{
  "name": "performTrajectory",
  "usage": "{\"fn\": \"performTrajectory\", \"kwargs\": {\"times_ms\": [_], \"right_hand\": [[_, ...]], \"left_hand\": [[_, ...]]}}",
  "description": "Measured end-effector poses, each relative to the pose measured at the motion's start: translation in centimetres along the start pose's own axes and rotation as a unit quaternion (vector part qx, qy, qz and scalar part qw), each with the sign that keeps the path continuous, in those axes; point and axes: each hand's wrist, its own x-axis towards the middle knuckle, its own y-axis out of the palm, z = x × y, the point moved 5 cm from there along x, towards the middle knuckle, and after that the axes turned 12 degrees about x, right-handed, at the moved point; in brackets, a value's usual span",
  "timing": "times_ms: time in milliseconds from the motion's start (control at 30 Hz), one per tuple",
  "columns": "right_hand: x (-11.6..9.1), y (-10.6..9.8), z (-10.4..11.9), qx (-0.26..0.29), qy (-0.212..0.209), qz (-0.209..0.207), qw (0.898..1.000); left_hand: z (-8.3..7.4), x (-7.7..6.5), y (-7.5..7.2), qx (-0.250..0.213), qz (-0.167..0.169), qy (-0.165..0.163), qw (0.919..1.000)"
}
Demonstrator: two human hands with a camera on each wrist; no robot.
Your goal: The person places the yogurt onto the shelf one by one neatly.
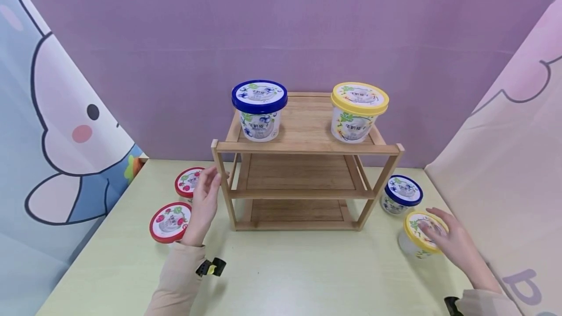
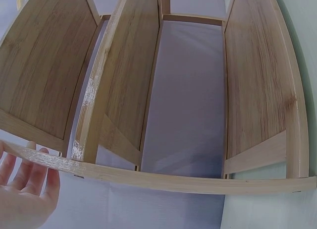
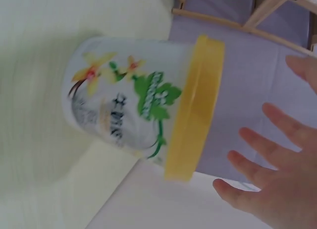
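My left hand (image 1: 206, 199) is at the left front post of a three-tier wooden shelf (image 1: 303, 195), fingers bent around it. In the left wrist view, fingertips (image 2: 43, 150) show past the post (image 2: 148, 180). My right hand (image 1: 454, 240) hovers over a yellow-lidded tub (image 1: 414, 245) on the table, its fingers spread. From the right wrist view, those fingers (image 3: 277, 154) are apart from the yellow lid (image 3: 195, 110), and the tub stands upright on the table.
On the shelf's top tier stand a blue-lidded tub (image 1: 260, 111) at left and another yellow-lidded tub (image 1: 357, 113) at right. Two red-lidded tubs, one nearer (image 1: 170, 222) and one farther (image 1: 188, 182), are left of the shelf. Another blue-lidded tub (image 1: 400, 194) stands at right.
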Motion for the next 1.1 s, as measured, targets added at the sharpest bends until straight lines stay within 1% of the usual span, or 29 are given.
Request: {"fn": "performTrajectory", "kwargs": {"times_ms": [100, 267, 367, 567, 700, 933, 1000, 1100], "right_hand": [[-0.2, 0.1, -0.6, -0.006, -0.003, 0.013, 1.0], [-0.5, 0.3, -1.8, -0.038, -0.001, 0.037, 0.999], [-0.5, 0.5, -2.6, -0.047, 0.009, 0.052, 0.998], [-0.6, 0.9, -3.6, -0.05, 0.026, 0.057, 0.997], [-0.6, 1.2, -3.8, -0.045, 0.036, 0.058, 0.997], [-0.6, 1.3, -4.2, -0.064, 0.031, 0.046, 0.996], [-0.6, 1.4, -4.2, -0.077, 0.027, 0.036, 0.996], [-0.6, 1.5, -3.9, -0.09, 0.015, 0.009, 0.996]], "left_hand": [[0.0, 0.0, 0.0, 0.0, 0.0, -0.002, 1.0], [0.0, 0.0, 0.0, 0.003, 0.001, -0.006, 1.0], [0.0, 0.0, 0.0, 0.004, 0.002, -0.008, 1.0], [-0.1, 0.1, 0.0, 0.005, 0.003, -0.008, 1.0], [-0.1, 0.1, 0.0, 0.003, 0.003, -0.005, 1.0], [0.0, 0.1, 0.0, 0.005, 0.003, -0.002, 1.0], [0.0, 0.0, 0.0, 0.004, 0.001, -0.001, 1.0], [0.0, 0.0, -0.1, 0.004, -0.001, 0.0, 1.0]]}}
